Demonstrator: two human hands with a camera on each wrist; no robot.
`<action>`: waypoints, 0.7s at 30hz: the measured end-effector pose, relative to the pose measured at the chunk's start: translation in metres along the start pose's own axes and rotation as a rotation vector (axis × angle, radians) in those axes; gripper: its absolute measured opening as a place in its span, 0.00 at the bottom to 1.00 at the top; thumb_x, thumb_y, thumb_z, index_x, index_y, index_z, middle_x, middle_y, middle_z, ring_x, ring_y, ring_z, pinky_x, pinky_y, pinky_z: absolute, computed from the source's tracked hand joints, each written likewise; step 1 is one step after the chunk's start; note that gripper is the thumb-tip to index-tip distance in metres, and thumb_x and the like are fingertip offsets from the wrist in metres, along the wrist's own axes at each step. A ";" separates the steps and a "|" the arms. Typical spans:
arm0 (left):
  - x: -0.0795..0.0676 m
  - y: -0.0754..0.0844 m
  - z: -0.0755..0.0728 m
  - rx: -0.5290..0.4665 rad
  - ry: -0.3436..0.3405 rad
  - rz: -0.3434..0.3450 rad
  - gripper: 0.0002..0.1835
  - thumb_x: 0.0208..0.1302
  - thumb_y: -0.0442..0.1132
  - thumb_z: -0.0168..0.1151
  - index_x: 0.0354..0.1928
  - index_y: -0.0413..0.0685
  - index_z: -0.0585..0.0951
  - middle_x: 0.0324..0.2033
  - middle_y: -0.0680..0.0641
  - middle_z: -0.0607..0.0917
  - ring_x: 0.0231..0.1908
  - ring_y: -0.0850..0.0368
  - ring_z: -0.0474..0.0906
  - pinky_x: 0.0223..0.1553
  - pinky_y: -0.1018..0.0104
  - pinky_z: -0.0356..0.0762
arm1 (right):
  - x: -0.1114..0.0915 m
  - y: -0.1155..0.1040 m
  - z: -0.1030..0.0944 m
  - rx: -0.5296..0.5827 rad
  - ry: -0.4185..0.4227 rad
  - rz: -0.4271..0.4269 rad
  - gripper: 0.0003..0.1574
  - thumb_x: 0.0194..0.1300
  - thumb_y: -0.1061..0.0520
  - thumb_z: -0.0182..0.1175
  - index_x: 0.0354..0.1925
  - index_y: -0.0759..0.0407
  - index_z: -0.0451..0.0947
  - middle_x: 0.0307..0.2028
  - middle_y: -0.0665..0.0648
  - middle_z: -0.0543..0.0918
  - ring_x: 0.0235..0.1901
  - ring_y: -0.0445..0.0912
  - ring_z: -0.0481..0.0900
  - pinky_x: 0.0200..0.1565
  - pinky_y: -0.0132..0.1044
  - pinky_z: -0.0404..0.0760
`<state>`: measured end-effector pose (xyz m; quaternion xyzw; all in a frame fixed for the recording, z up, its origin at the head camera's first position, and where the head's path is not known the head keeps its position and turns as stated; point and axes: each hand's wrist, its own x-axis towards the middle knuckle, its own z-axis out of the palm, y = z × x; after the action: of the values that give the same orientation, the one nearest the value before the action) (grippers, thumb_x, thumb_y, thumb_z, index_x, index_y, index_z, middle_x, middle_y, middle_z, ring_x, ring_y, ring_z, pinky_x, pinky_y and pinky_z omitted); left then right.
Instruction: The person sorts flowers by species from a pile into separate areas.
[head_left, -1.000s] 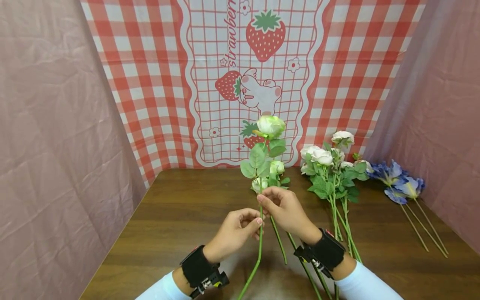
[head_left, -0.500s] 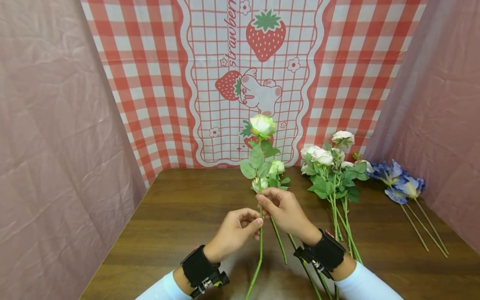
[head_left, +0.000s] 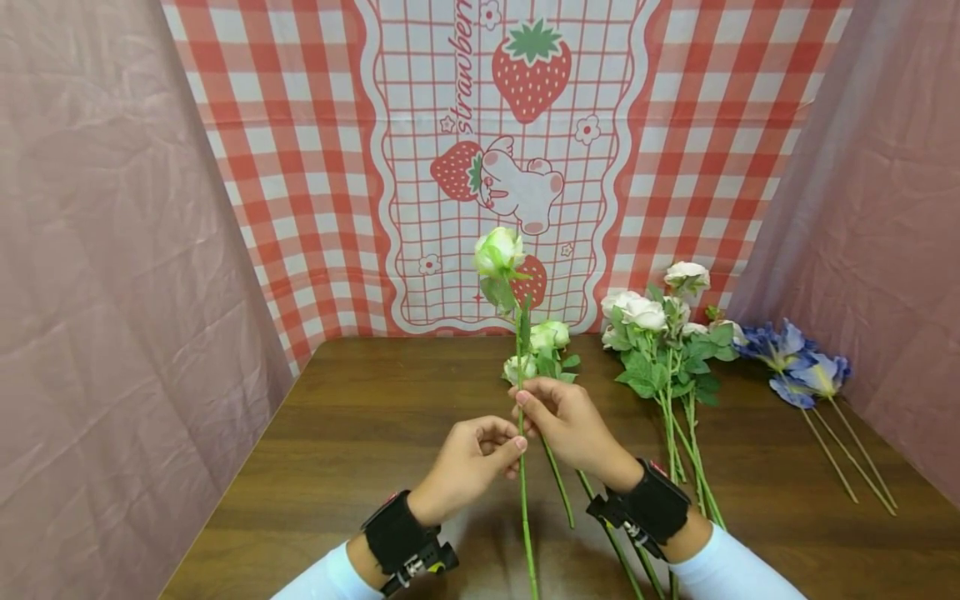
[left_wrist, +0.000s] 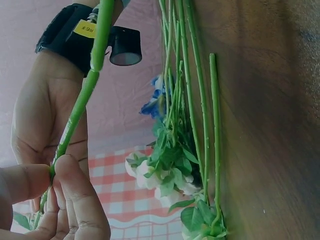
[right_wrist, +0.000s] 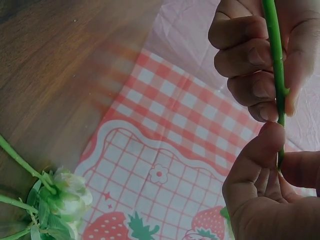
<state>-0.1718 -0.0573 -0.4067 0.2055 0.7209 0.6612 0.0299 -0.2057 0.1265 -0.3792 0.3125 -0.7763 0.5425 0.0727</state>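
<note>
A pale green-white artificial rose (head_left: 498,252) stands upright in front of me, its long green stem (head_left: 525,508) running down past both hands. My left hand (head_left: 468,462) pinches the stem between thumb and fingers. Just above it, my right hand (head_left: 573,421) pinches the same stem below the leaves. In the left wrist view, thumb and fingertip meet on the stem (left_wrist: 75,115). The right wrist view shows both hands close together along the stem (right_wrist: 276,55); the bloom is outside that view.
Behind the hands, more green-white roses (head_left: 550,336) lie on the wooden table (head_left: 360,417). Right of them is a bunch of white roses (head_left: 641,312), then blue flowers (head_left: 817,373) with thin stems. A red checked cloth (head_left: 300,167) hangs at the back.
The held rose has turned about its stem: its bloom has swung left, its leaves now show edge-on, and the stem's lower end has swung right. Both hands stay in place.
</note>
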 end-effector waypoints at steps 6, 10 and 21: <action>0.000 0.001 0.000 0.011 0.012 0.002 0.08 0.70 0.34 0.66 0.43 0.33 0.83 0.33 0.44 0.85 0.27 0.59 0.81 0.31 0.69 0.82 | 0.000 -0.002 0.000 -0.007 -0.003 0.002 0.14 0.80 0.59 0.53 0.51 0.67 0.81 0.34 0.57 0.86 0.28 0.47 0.83 0.31 0.38 0.83; 0.000 0.002 0.000 0.030 0.021 0.000 0.07 0.70 0.35 0.67 0.41 0.35 0.83 0.31 0.47 0.85 0.27 0.59 0.81 0.32 0.68 0.82 | -0.001 -0.003 0.000 -0.005 -0.006 -0.004 0.14 0.80 0.60 0.53 0.51 0.68 0.81 0.34 0.56 0.86 0.28 0.45 0.83 0.31 0.37 0.83; -0.001 0.005 -0.002 0.099 0.051 0.109 0.09 0.71 0.40 0.67 0.41 0.40 0.85 0.29 0.42 0.86 0.27 0.46 0.84 0.31 0.57 0.85 | 0.001 -0.012 -0.014 0.011 0.054 -0.050 0.10 0.78 0.61 0.56 0.47 0.65 0.82 0.31 0.60 0.85 0.25 0.47 0.83 0.29 0.37 0.84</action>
<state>-0.1708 -0.0593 -0.4022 0.2288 0.7410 0.6303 -0.0347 -0.2025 0.1363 -0.3635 0.3175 -0.7630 0.5531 0.1056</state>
